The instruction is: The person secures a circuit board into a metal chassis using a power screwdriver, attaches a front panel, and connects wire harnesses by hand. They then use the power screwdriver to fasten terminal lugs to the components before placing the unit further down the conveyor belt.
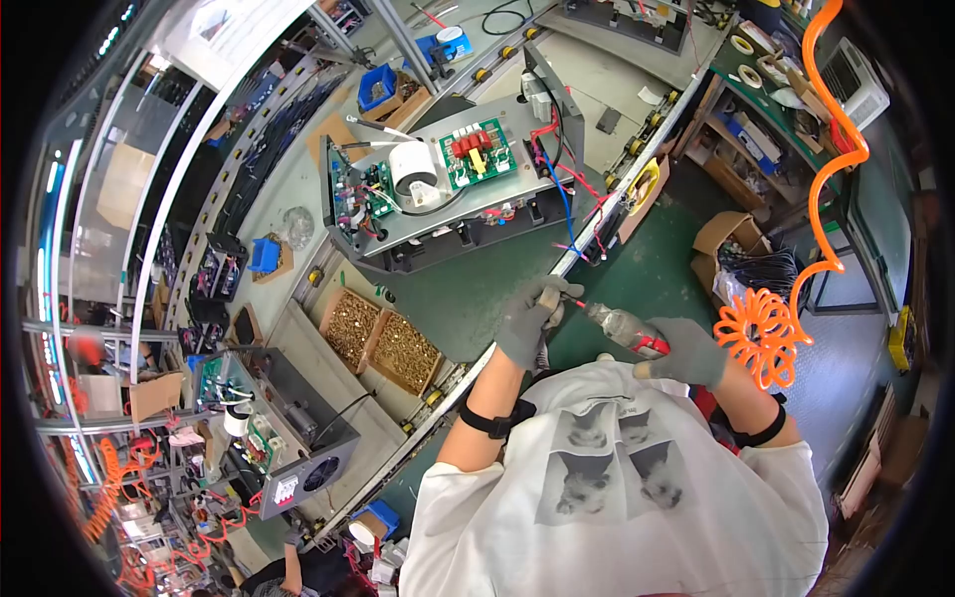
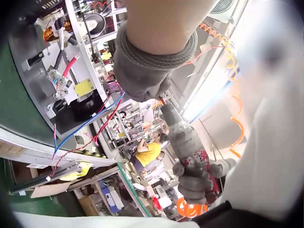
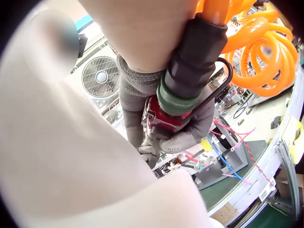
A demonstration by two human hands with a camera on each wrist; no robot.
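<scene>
A grey-gloved right hand (image 1: 686, 351) grips a red and grey air tool (image 1: 629, 330), its fingers curled round the body. In the right wrist view, the tool's red end (image 3: 164, 118) joins a dark hose fitting (image 3: 194, 57). The gloved left hand (image 1: 529, 323) has its fingers curled at the tool's thin front tip; in the left wrist view this hand (image 2: 142, 78) meets the reddish tip (image 2: 163, 101). Whether it also holds something small is hidden. Beyond the hands stands a grey chassis (image 1: 438, 234) with a green circuit board (image 1: 479, 156) and a white cylinder (image 1: 413, 167).
Red and blue wires (image 1: 569, 204) hang off the chassis near the line's rail (image 1: 582, 249). A two-part bin of small brass-coloured parts (image 1: 403, 353) lies left of the hands, and another chassis (image 1: 298, 428) stands lower left. An orange coiled hose (image 1: 761, 333) hangs at right.
</scene>
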